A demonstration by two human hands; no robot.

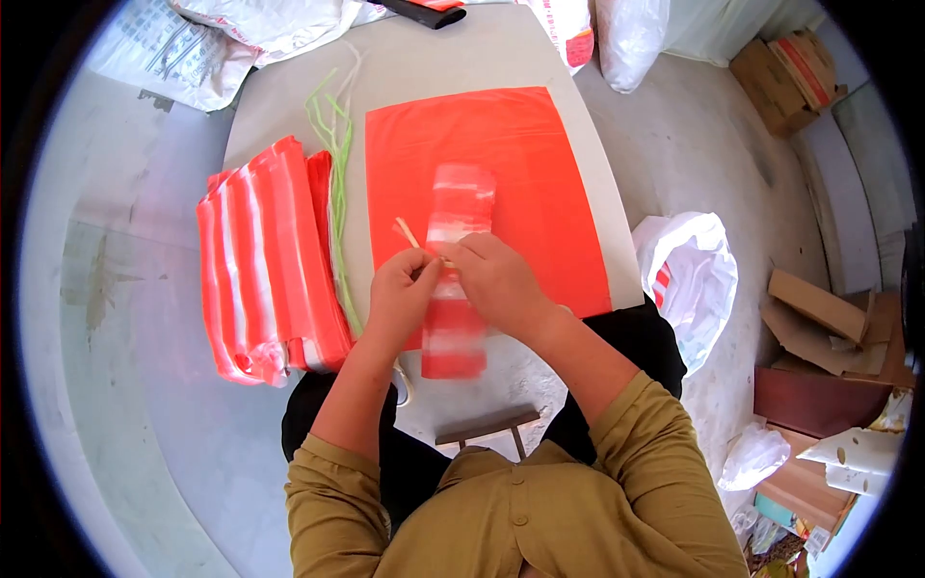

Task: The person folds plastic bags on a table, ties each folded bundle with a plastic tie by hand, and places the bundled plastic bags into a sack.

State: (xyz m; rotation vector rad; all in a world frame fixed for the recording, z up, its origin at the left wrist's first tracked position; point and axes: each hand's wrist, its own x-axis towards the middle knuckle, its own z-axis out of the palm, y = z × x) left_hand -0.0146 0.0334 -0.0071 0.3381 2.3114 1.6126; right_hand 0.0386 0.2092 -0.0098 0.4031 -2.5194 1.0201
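Observation:
A narrow folded strip of red-and-white striped plastic [462,200] lies lengthwise between my hands, its lower end blurred by motion. My left hand [401,289] is closed in a pinch at its left side, by a thin pale tie [407,232] that pokes up above the fingers. Across the middle of the folded strip, my right hand [499,284] has its fingers closed on it. Both sets of fingertips meet there and partly hide the tie. Beneath is a flat red plastic sheet [540,173] on the table.
A thick stack of striped plastic [270,260] rests at the table's left, with green strings [337,183] beside it. Right of my legs stands a white-lined bin [708,279] holding something red. Cardboard boxes [785,82] sit farther right; white sacks [193,58] lie beyond the table [289,96].

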